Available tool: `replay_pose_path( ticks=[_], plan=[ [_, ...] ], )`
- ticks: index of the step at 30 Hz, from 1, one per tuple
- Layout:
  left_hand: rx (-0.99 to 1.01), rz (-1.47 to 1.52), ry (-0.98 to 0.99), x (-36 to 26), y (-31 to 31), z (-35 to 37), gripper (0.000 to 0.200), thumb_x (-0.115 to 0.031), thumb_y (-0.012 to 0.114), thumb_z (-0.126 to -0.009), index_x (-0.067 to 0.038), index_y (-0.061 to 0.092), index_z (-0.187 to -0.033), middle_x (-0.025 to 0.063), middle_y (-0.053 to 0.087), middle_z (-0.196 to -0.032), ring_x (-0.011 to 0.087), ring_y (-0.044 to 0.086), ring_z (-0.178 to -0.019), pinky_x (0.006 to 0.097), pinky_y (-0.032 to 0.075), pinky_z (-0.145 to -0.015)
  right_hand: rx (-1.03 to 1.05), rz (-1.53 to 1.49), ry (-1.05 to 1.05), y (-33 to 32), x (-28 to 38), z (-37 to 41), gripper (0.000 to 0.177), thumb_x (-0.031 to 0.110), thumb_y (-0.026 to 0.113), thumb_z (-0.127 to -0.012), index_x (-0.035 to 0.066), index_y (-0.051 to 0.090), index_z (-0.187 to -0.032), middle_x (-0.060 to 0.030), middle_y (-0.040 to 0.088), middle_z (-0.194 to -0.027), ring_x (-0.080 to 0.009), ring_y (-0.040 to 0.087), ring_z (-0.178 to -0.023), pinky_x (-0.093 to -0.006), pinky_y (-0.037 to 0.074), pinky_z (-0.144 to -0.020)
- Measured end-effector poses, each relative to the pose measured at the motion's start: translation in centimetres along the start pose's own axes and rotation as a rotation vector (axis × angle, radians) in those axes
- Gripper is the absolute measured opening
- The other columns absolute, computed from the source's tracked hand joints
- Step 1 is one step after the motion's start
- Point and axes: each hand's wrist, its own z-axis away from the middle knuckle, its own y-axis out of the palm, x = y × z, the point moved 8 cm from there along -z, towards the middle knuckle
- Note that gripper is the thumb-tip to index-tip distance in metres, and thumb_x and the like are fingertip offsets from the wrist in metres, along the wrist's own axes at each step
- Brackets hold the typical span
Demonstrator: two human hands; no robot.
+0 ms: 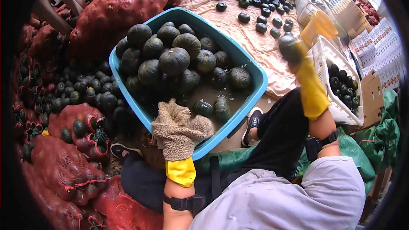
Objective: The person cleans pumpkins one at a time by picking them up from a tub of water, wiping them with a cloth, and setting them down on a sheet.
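Observation:
A blue basin of murky water stands before me, heaped with dark green kabocha pumpkins. At its near rim is my left hand in a yellow rubber glove, with a tan fleecy cloth draped over it; the fingers are hidden beneath. Two small pumpkins float in the water close to the cloth. Off to the right, my right hand, also in a yellow glove, is raised with a dark kabocha pumpkin in its grip. Motion blurs that pumpkin and the fingers.
Many pumpkins lie on a pale sheet behind the basin. A white crate of pumpkins and a yellow bucket stand right. Red mesh sacks and loose pumpkins crowd the left. A person's legs show at upper left.

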Motion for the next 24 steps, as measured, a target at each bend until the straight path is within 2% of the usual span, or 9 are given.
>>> replay_pose_path(
  ticks=[3, 5, 10, 11, 14, 18, 21, 22, 24],
  plan=[
    [-0.006, 0.086, -0.051, 0.6, -0.3, -0.3, 0.048, -0.03, 0.051, -0.116, 0.011, 0.062, -0.138, 0.0037, 0.068, -0.099, 0.0124, 0.064, -0.084, 0.0264, 0.055, -0.08, -0.196, 0.055, -0.198, -2.1, 10.5, -0.2, 0.038, 0.028, 0.077, -0.1, 0.005, 0.071, -0.13, -0.0151, 0.076, -0.124, -0.0265, 0.075, -0.111, -0.0376, 0.062, -0.098],
    [0.001, 0.189, -0.098, 1.5, -0.7, -0.7, 0.049, -0.031, 0.051, -0.116, 0.011, 0.061, -0.139, 0.0044, 0.07, -0.102, 0.0126, 0.065, -0.087, 0.0268, 0.056, -0.081, -0.023, 0.32, -0.17, 4.8, 10.3, 3.3, 0.042, 0.03, 0.075, -0.1, 0.005, 0.07, -0.133, -0.0161, 0.075, -0.128, -0.0273, 0.073, -0.116, -0.0383, 0.061, -0.1],
    [-0.238, 0.41, -0.297, -0.3, 0.8, 0.9, 0.047, -0.03, 0.054, -0.115, 0.011, 0.064, -0.135, 0.0029, 0.07, -0.094, 0.0118, 0.065, -0.078, 0.0251, 0.055, -0.071, 0.716, 1.26, 0.035, 20.2, -6.8, 14.8, 0.05, 0.035, 0.071, -0.102, 0.006, 0.067, -0.142, -0.0187, 0.07, -0.138, -0.0295, 0.068, -0.128, -0.0403, 0.057, -0.106],
    [-0.115, 0.357, -0.244, 1.2, 0.3, -0.3, 0.062, -0.037, 0.053, -0.112, 0.014, 0.053, -0.146, 0.0037, 0.064, -0.099, 0.0156, 0.065, -0.089, 0.0285, 0.056, -0.088, 0.876, 1.399, 0.016, 21.2, -11.7, 16.7, 0.051, 0.036, 0.07, -0.102, 0.006, 0.066, -0.143, -0.0192, 0.069, -0.14, -0.03, 0.067, -0.13, -0.0407, 0.056, -0.108],
    [0.021, 0.349, -0.193, 2.5, -1.0, -1.7, 0.061, -0.037, 0.052, -0.112, 0.014, 0.054, -0.145, 0.0031, 0.061, -0.097, 0.0136, 0.063, -0.087, 0.0278, 0.056, -0.084, 1.053, 1.73, -0.054, 21.8, -23.5, 21.2, 0.065, 0.046, 0.076, -0.092, 0.009, 0.066, -0.145, -0.0234, 0.071, -0.136, -0.0395, 0.067, -0.128, -0.049, 0.056, -0.105],
    [0.055, -0.775, 0.551, -5.8, 2.3, 2.3, 0.027, -0.015, 0.062, -0.103, 0.009, 0.059, -0.116, -0.002, 0.052, -0.078, 0.0094, 0.054, -0.07, 0.0222, 0.048, -0.068, 0.983, 1.945, 0.126, 21.5, -33.4, 19.9, 0.069, 0.034, 0.085, -0.083, 0.005, 0.066, -0.142, -0.0258, 0.075, -0.129, -0.0446, 0.071, -0.122, -0.0516, 0.059, -0.1],
    [0.122, -0.069, 0.075, -0.8, 0.4, -0.1, 0.036, -0.011, 0.069, -0.098, 0.007, 0.06, -0.128, 0.0032, 0.075, -0.099, 0.0123, 0.072, -0.081, 0.0249, 0.059, -0.076, 1.054, 1.793, 0.303, 19.7, -30.3, 18.6, 0.077, 0.055, 0.082, -0.087, 0.008, 0.064, -0.146, -0.0227, 0.071, -0.14, -0.0411, 0.068, -0.13, -0.0483, 0.059, -0.101],
    [0.157, -0.043, 0.087, -0.6, 0.1, -0.6, 0.037, -0.011, 0.069, -0.099, 0.008, 0.06, -0.13, 0.003, 0.074, -0.098, 0.0117, 0.072, -0.082, 0.0247, 0.059, -0.076, 0.986, 1.757, 0.488, 19.5, -28.3, 18.6, 0.079, 0.061, 0.079, -0.089, 0.009, 0.064, -0.147, -0.0221, 0.071, -0.139, -0.0411, 0.068, -0.128, -0.0475, 0.059, -0.1],
    [0.226, 0.011, 0.106, -0.5, -0.2, -1.2, 0.038, -0.01, 0.068, -0.1, 0.009, 0.059, -0.132, 0.0028, 0.073, -0.097, 0.0104, 0.072, -0.084, 0.0244, 0.06, -0.075, 1.031, 1.814, 0.289, 19.7, -26.9, 16.7, 0.079, 0.067, 0.072, -0.093, 0.01, 0.064, -0.147, -0.0224, 0.074, -0.133, -0.0421, 0.071, -0.122, -0.0476, 0.06, -0.096]
  ],
)
